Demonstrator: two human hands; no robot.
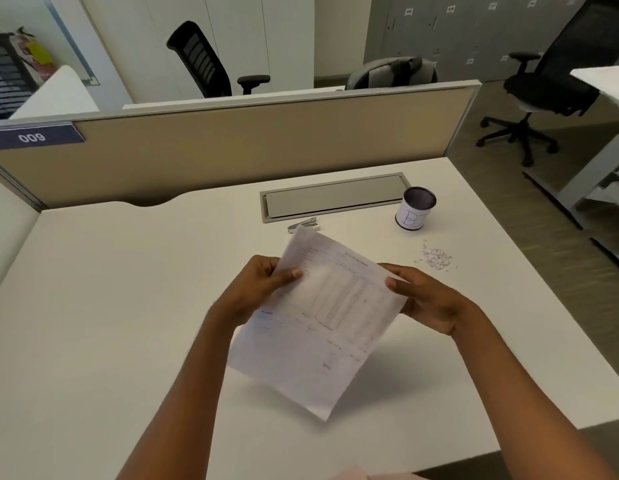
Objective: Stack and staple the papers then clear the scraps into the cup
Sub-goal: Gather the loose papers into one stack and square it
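Observation:
I hold a stack of printed white papers [322,317] tilted above the middle of the white desk [110,306]. My left hand [259,289] grips the papers' left edge, thumb on top. My right hand [429,299] grips the right edge the same way. A grey stapler [303,225] lies on the desk just beyond the papers' far corner, partly hidden by them. A small pile of white paper scraps [436,258] lies to the right. Behind the scraps stands a cup [416,208] with a dark mesh inside and a white label.
A grey cable-tray lid [335,197] is set into the desk near the beige partition [232,150]. The desk's right edge drops to the floor, where a black office chair [550,84] stands. More chairs sit behind the partition.

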